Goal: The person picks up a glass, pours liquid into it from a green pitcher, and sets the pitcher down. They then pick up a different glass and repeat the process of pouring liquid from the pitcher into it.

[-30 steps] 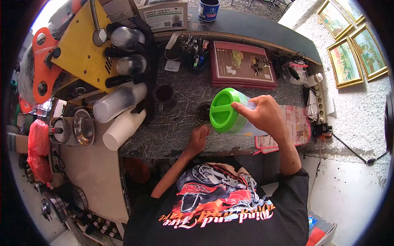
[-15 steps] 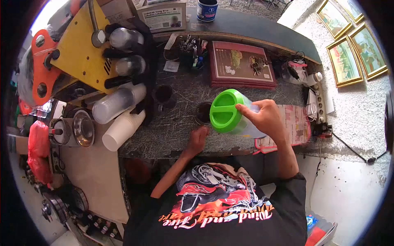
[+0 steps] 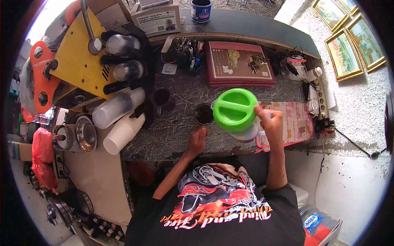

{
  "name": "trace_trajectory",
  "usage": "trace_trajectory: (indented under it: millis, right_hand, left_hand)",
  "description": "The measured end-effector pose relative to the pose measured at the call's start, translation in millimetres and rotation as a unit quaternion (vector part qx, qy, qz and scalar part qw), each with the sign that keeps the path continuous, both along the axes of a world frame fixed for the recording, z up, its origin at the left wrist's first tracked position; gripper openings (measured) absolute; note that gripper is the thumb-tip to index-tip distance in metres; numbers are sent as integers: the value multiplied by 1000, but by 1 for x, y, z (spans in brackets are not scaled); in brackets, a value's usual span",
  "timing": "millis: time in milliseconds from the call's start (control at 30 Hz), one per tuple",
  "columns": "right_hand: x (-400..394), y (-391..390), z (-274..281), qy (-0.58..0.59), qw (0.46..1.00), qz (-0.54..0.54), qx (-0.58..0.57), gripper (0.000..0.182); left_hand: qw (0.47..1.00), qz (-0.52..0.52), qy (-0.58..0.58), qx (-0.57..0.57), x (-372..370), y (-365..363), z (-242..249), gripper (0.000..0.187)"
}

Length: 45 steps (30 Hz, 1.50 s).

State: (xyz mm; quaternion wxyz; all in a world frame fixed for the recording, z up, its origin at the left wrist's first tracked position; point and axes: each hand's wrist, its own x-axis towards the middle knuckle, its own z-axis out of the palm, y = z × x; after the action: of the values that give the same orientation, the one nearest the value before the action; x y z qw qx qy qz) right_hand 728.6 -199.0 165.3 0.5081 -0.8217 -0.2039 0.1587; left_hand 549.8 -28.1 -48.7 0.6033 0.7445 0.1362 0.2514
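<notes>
Green-lidded jug beside dark cup

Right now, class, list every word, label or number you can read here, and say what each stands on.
"Wind and Fire": upside-down script on the black T-shirt.
"AQUA", seemingly: blue label on the water bottle.
Sign on the counter: printed lines too blurred to read.
Maroon menu book: print too small.
Blue-labelled can: logo unreadable.
Green lid: no text.

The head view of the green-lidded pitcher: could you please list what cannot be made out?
Head view:
- Pitcher contents: hidden under the green lid.
- Right hand grip: mostly behind the pitcher.
- Cup contents: dark, too small to identify.
- Left hand: whether it touches the cup is unclear.
</notes>
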Motion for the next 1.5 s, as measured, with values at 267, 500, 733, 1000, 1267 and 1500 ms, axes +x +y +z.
trace_trajectory:
  millis: [267,500,733,1000,1267,1500]
  right_hand:
    - [13,-33,-20,44,926,-264,268,34]
    - [53,-73,-63,-13,847,-401,350,28]
    - [75,-87,-90,-37,810,-448,377,28]
    - [63,-96,-96,-65,854,-415,307,37]
    - [34,-78,-61,-519,702,-486,-30,14]
    - [-19,-3,-86,-269,953,-118,77,15]
  left_hand:
    - [999,-11,44,-10,-2,-2,5,35]
    - [1000,6,0,-18,-1,-4,9,36]
    - [1000,6,-9,-3,1,-3,5,36]
    - [1000,2,-8,-4,0,-3,4,35]
    - [1000,4,5,3,1,-3,9,36]
    - [1000,20,18,-16,2,-7,7,37]
